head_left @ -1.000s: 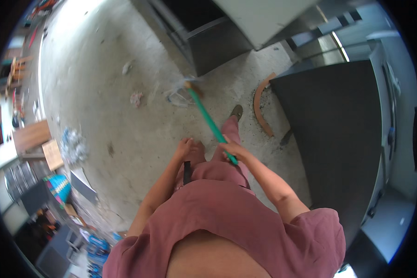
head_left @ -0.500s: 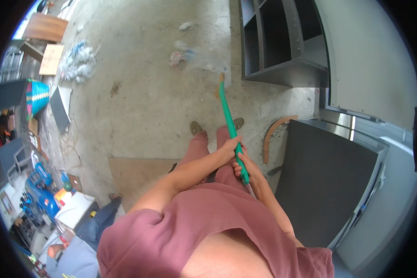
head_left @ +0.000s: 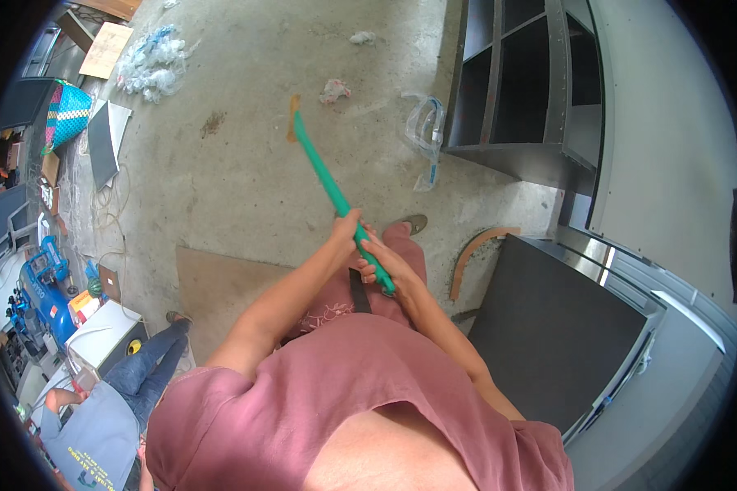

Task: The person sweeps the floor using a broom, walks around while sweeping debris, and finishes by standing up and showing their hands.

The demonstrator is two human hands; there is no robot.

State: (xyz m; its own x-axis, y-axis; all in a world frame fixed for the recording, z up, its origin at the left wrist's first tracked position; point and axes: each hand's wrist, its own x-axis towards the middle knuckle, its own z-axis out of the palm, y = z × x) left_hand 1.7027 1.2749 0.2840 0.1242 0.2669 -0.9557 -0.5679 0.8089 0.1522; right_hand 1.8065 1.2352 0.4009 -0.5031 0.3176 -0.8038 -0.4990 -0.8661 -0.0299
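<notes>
A broom with a long green handle (head_left: pixel 327 176) and a narrow brown head (head_left: pixel 292 119) slants across the concrete floor, its head out to the far left of my hands. Higher on the handle, my left hand (head_left: pixel 346 230) is wrapped round it. My right hand (head_left: pixel 387 260) grips the handle close to its near end. Beyond the broom lies a crumpled whitish-red plastic scrap (head_left: pixel 334 92). Clear plastic wrap (head_left: pixel 424 135) rests on the floor beside the dark shelf unit (head_left: pixel 512 155).
A heap of plastic waste (head_left: pixel 153 64) lies far left, and a small white scrap (head_left: pixel 362 38) farther off. A brown board (head_left: pixel 221 278) is on the floor at left. Near right stand a dark panel (head_left: pixel 557 327) and a curved strip (head_left: pixel 471 254). Another person (head_left: pixel 98 425) is at lower left.
The broom head has swung left, away from the shelf unit. The clear plastic wrap, blurred in motion before, now lies farther right beside the unit. Both hands have moved left with the handle.
</notes>
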